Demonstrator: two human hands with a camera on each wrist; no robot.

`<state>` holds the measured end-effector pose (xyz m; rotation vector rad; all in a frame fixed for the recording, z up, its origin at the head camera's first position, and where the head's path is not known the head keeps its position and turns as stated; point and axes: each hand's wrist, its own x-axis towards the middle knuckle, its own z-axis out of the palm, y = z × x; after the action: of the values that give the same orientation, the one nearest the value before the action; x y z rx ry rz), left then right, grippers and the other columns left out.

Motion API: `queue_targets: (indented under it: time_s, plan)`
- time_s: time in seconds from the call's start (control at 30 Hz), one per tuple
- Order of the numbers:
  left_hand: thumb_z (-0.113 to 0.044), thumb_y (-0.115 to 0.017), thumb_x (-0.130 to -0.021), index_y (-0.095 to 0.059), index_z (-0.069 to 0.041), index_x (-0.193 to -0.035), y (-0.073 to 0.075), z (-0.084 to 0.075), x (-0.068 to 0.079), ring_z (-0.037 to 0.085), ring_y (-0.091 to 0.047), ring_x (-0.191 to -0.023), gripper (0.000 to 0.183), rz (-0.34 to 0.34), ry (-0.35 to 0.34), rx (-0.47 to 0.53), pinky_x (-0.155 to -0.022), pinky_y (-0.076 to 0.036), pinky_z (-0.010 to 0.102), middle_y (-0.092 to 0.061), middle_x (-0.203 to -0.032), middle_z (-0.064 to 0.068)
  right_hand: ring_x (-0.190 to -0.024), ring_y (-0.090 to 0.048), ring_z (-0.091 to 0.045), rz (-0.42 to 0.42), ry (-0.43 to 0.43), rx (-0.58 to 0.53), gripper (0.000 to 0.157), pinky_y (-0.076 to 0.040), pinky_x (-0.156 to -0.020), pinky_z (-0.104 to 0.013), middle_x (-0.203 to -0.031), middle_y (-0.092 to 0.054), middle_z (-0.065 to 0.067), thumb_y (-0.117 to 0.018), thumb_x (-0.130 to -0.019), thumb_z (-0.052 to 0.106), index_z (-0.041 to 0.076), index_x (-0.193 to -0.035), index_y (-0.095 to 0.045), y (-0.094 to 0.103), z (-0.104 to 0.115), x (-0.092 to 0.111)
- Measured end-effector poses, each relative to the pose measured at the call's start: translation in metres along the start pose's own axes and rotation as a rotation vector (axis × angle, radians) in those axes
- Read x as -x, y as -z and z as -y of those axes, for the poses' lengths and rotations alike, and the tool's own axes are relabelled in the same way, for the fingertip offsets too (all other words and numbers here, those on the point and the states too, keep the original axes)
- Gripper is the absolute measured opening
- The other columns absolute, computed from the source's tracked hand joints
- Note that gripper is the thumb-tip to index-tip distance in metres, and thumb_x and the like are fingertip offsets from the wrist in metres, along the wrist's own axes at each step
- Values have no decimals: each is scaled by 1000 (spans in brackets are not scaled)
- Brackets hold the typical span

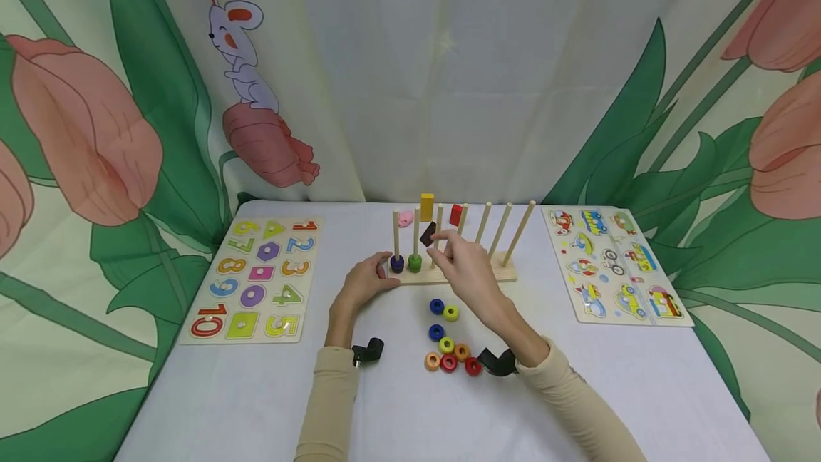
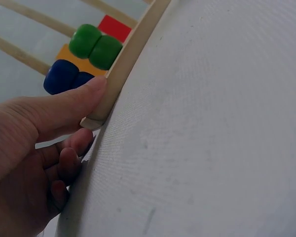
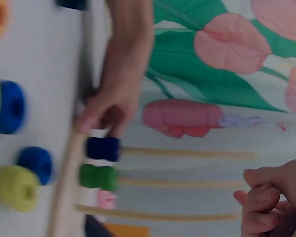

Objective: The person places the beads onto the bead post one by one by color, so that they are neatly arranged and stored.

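R hand (image 1: 468,273): fingers curled in at pegs 2-3, cam side on; can't tell if it's pinching anything, grip's inside is hidden. In head view its fingertips overlap peg 3, contact unclear; palm & wrist hide mid base plus lower end of peg 4. R wrist view cuts R hand off at its edge, and near rings there are blurred. L hand (image 1: 365,280) clamped on the 9 o'c end of the peg rack (image 1: 417,279), thumb on base, other fingers curled round the corner; L wrist view shows thumb covering part of the dk blue rings (image 1: 397,264).

Rack stands mid-table, 7 pegs: dk blue rings on peg 1 (far L), green rings (image 1: 415,262) on peg 2, two each. Behind it: pink piece (image 1: 405,218) at 10, yellow block (image 1: 427,198) at 11, dark block (image 1: 428,234) just behind pegs 2-3, red block (image 1: 456,214) at 12. Loose rings (image 1: 448,363) at 6: blue, yellow, orange, red; black R wrist mount (image 1: 497,362) overlaps nearest red one in view.

Number board (image 1: 271,301) at 9, vehicle board (image 1: 603,241) at 3, both well apart from rack. White cloth btw each board & rack = side room; more at 5 & 7. Table's back edge meets the curtain (image 1: 442,91) at 12, near yellow block.
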<state>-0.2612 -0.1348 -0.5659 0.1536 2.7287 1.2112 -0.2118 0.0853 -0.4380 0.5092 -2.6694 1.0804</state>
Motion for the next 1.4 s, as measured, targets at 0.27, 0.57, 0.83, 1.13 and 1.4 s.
queue_targets:
  time_s: [0.27,0.57,0.83,1.13,1.4]
  plan:
    - [-34,-79,-77,-52,-17,-135,0,0,-1,16,-48,-66,67,-5,14,1,-61,-36,32,-56,-78,-1,-43,-39,-8,100,-108,39,26,-30,-41,-24,-55,-46,6,-67,-90,22,5,-110,-63,-25,-46,46]
    - [-33,-79,-77,-52,-16,-135,0,-2,0,16,-47,-66,66,1,18,14,-60,-35,32,-56,-78,0,-42,-37,-6,216,-206,114,29,-30,-41,-23,-51,-44,7,-72,-85,19,1,-106,-64,-42,-73,76]
    - [-34,-79,-77,-52,-16,-135,-1,-2,-1,16,-48,-67,66,-1,23,8,-62,-36,32,-56,-78,0,-41,-38,-5,220,-196,151,27,-30,-40,-22,-51,-45,7,-71,-87,21,2,-105,-64,-39,-71,74]
    - [-36,-78,-78,-51,-17,-136,0,0,-2,16,-48,-66,67,-1,15,-1,-61,-36,32,-56,-77,0,-45,-43,-12,86,-141,108,36,-33,-41,-25,-57,-49,3,-68,-89,24,2,-117,-60,10,-22,32]
    - [-36,-78,-78,-51,-17,-137,-2,3,-2,15,-48,-66,68,13,9,0,-61,-36,32,-56,-77,-1,-46,-41,-13,-96,-4,70,38,-31,-43,-28,-59,-48,1,-66,-91,22,0,-120,-58,47,10,-10]
